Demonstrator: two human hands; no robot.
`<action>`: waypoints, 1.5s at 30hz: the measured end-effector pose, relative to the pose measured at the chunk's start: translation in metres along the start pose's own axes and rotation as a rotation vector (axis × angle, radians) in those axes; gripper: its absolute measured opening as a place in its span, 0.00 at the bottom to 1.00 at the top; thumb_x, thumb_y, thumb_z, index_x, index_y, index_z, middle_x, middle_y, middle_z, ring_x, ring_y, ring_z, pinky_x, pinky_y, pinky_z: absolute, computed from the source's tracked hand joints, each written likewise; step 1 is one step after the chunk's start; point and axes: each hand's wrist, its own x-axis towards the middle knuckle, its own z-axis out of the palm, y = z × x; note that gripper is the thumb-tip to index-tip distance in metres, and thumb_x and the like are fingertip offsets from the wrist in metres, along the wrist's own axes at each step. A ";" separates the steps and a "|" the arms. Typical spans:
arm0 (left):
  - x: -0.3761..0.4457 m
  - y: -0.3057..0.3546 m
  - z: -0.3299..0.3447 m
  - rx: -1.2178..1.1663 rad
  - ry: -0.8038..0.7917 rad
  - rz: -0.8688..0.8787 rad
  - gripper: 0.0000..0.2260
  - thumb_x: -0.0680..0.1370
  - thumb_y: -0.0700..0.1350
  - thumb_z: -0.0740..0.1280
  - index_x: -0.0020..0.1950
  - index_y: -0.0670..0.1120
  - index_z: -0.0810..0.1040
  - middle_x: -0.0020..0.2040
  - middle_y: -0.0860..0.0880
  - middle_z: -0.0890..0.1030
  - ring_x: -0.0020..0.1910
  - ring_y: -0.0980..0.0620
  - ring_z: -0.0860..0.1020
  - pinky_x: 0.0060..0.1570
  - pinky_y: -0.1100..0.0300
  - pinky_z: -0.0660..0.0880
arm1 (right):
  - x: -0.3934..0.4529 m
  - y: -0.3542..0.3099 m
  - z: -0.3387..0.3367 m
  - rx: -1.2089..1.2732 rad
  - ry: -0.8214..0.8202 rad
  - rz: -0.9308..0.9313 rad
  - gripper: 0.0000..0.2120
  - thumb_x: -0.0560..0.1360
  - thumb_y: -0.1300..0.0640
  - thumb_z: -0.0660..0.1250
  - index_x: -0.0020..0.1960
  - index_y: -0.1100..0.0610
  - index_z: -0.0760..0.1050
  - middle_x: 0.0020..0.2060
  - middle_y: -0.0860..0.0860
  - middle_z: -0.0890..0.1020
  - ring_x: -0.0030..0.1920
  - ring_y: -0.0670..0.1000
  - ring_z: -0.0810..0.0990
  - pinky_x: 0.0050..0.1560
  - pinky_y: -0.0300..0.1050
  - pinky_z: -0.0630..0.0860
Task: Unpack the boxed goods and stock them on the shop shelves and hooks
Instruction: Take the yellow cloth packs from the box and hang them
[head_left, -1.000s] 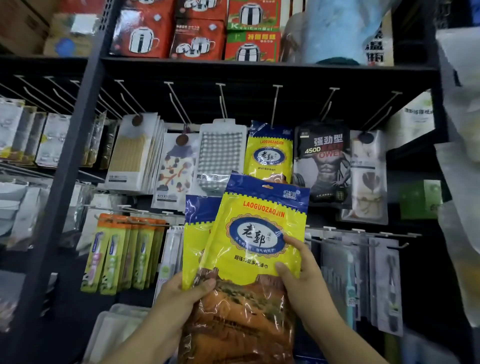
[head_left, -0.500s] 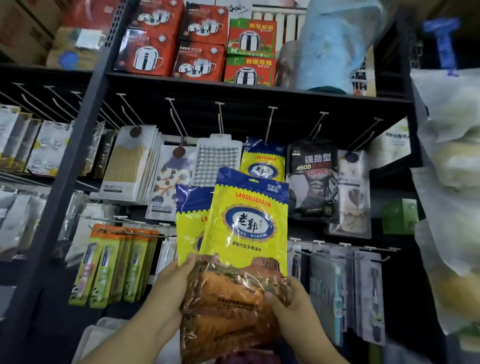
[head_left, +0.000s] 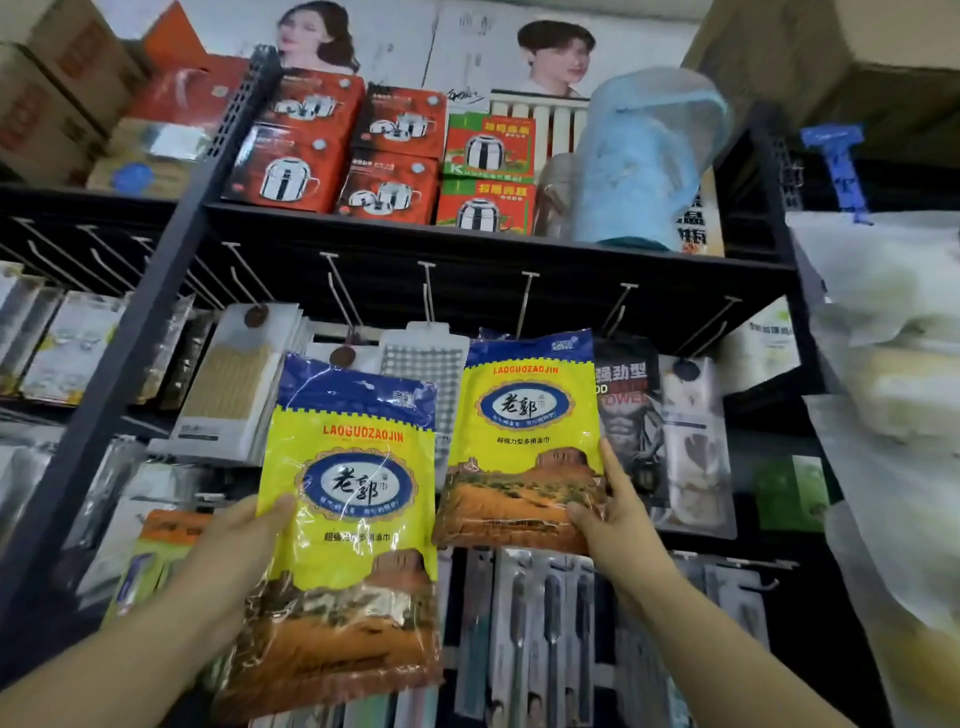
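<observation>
My left hand (head_left: 244, 540) grips a yellow and blue packet (head_left: 348, 525) by its left edge, low and in front of the hanging goods. My right hand (head_left: 613, 512) pinches the lower right corner of a second identical packet (head_left: 524, 441), lifted up against the row of metal hooks (head_left: 525, 296) under the black shelf (head_left: 467, 244). That packet's blue top edge sits just below one hook. Whether its hole is on the hook I cannot tell.
Red and green boxed pots (head_left: 384, 150) and a blue wrapped roll (head_left: 644, 161) stand on the shelf above. White packs (head_left: 239, 395), a black packet (head_left: 628, 410) and toothbrush packs (head_left: 545, 623) hang around. Plastic bags (head_left: 893, 415) crowd the right side.
The two packets were stacked together in both hands. Now they are apart: my right hand has raised one up to the hook row, my left keeps the other lower left.
</observation>
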 end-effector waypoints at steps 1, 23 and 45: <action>0.010 0.001 -0.003 0.012 0.017 0.012 0.13 0.78 0.52 0.64 0.59 0.47 0.79 0.61 0.48 0.79 0.64 0.44 0.74 0.68 0.40 0.63 | 0.008 -0.001 0.000 0.001 0.010 -0.013 0.38 0.78 0.64 0.63 0.75 0.35 0.49 0.65 0.40 0.68 0.58 0.43 0.76 0.54 0.41 0.76; 0.062 0.009 0.000 0.094 0.000 0.051 0.17 0.79 0.54 0.62 0.64 0.50 0.76 0.64 0.47 0.77 0.66 0.41 0.71 0.68 0.36 0.61 | 0.125 0.002 0.013 0.140 0.073 -0.033 0.30 0.78 0.66 0.62 0.69 0.36 0.65 0.58 0.47 0.75 0.56 0.57 0.79 0.57 0.55 0.78; 0.041 0.015 -0.002 0.107 0.061 -0.007 0.12 0.79 0.54 0.63 0.56 0.49 0.80 0.56 0.47 0.81 0.60 0.41 0.75 0.65 0.36 0.65 | 0.137 0.000 0.015 0.250 0.084 0.022 0.29 0.78 0.67 0.62 0.73 0.44 0.64 0.53 0.48 0.77 0.58 0.63 0.77 0.58 0.59 0.77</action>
